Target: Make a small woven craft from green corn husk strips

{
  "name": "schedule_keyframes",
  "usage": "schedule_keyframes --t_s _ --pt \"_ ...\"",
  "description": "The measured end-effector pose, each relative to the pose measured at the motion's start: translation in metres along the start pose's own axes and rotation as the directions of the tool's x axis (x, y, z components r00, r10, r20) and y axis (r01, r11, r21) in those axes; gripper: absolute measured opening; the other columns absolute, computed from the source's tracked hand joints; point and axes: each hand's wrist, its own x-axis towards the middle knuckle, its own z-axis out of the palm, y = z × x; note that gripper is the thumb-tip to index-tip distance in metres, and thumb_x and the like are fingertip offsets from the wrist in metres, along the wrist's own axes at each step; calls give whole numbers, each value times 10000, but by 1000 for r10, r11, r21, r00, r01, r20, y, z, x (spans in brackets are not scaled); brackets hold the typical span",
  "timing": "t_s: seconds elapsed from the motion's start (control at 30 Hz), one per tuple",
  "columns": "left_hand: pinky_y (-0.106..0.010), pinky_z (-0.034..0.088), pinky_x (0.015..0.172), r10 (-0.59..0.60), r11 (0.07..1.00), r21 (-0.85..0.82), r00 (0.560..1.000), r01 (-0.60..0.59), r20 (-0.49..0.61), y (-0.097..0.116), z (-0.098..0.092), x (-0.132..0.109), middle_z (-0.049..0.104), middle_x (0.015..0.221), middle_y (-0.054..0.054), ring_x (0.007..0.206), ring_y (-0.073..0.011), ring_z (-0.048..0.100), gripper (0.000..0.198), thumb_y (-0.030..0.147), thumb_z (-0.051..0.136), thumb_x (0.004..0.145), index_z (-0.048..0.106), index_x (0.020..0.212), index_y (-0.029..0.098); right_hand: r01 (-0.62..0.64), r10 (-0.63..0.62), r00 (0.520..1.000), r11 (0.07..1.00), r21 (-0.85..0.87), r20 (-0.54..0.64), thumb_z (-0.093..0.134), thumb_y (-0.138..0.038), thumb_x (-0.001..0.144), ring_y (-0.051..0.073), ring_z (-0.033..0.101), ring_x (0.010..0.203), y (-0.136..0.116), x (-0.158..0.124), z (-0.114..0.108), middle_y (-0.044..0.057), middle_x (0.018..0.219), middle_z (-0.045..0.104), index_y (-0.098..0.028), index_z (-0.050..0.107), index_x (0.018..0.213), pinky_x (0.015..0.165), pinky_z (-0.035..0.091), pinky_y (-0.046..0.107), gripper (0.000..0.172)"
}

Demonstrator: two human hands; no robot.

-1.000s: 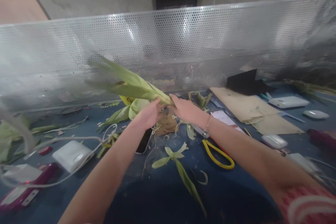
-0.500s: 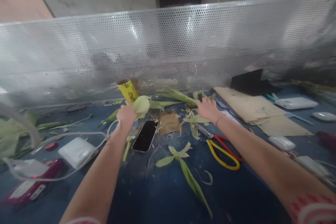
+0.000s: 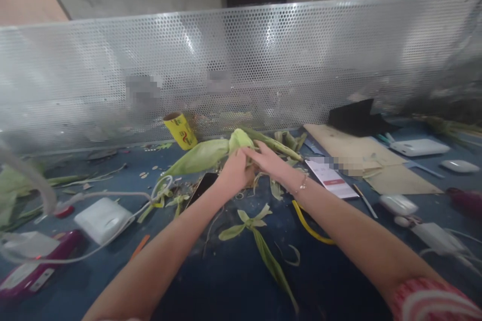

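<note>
My left hand (image 3: 236, 168) is closed around a broad pale green corn husk (image 3: 207, 154), whose wide leaf trails to the left. My right hand (image 3: 269, 159) meets it at the middle of the table, fingers pinched against the same bundle; the exact grip is partly hidden. Behind the right hand a narrower green husk (image 3: 280, 149) slants down to the right. Nearer me lies a husk piece tied into a flower shape, with a long twisted green tail (image 3: 271, 261). The scissors' yellow handle (image 3: 307, 225) shows beside my right forearm.
A phone (image 3: 202, 186) lies partly under my left forearm. Behind stands a yellow tube (image 3: 181, 131) before a perforated metal screen (image 3: 241, 60). White chargers (image 3: 103, 220) and cables are at left; cardboard (image 3: 339, 143) and a lit phone (image 3: 331, 178) at right.
My hands have come together at the centre, the left moving right with the husk and the right moving left. My forearms now cover part of the phone and the scissors.
</note>
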Motion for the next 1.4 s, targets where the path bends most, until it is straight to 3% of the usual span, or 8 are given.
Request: schedule_keyframes --t_s 0.2,0.4,0.5,0.67,0.8,0.93,1.23,1.4 --pt "-341 441 930 -117 973 -175 976 150 185 -13 -3 0 607 1217 -88 1070 -227 575 487 193 510 720 533 1206 165 -239 237 966 971 11 107 661 -389 721 134 583 637 7 -3 -7 17 755 646 -180 635 883 536 487 238 266" --pt "-275 421 685 -180 978 -68 965 196 191 -29 -27 10 682 855 -48 786 -192 599 240 321 571 714 680 858 164 45 34 986 887 -460 162 578 -205 745 109 565 601 16 6 -20 -12 675 658 -165 698 842 560 454 205 159" --pt "-260 310 549 -184 980 -37 965 194 186 -32 -41 11 530 569 5 570 -129 466 303 419 570 724 569 566 161 106 -16 988 797 -594 156 535 -104 710 128 594 610 12 6 -24 7 678 674 -162 699 734 565 462 215 176" --pt "-253 199 486 -213 941 -221 956 257 202 -40 -57 8 304 489 51 470 -78 282 439 505 536 759 374 513 179 132 -28 986 737 -662 166 508 -130 760 134 595 568 3 2 -22 23 625 645 -155 676 706 574 479 238 177" --pt "-246 227 466 -173 855 -454 963 251 207 -37 -47 7 333 476 46 448 -74 292 467 548 510 783 371 527 183 202 -143 979 758 -620 144 490 -305 850 193 626 890 -2 -4 -17 104 995 671 -146 646 1032 808 499 337 287" --pt "-242 282 465 -133 782 -586 975 213 178 -20 -32 6 430 507 23 465 -85 357 444 555 500 790 461 562 176 441 -260 873 782 -440 413 677 -336 713 243 467 1230 -1 -10 -13 99 1341 500 -226 476 1307 1015 389 408 636" --pt "-262 298 525 -224 766 -612 974 199 37 -33 -47 9 384 475 28 479 -88 340 472 519 541 783 407 481 183 428 -366 904 775 -466 221 503 -146 760 193 576 765 1 -8 -9 30 757 641 -178 628 720 739 437 313 135" --pt "-285 413 660 -263 810 -540 965 230 15 -44 -35 11 553 673 -23 662 -138 507 415 564 497 791 536 659 173 286 -266 958 915 -284 107 595 -337 769 120 423 536 0 -6 -16 -24 541 464 -187 507 536 533 351 261 291"
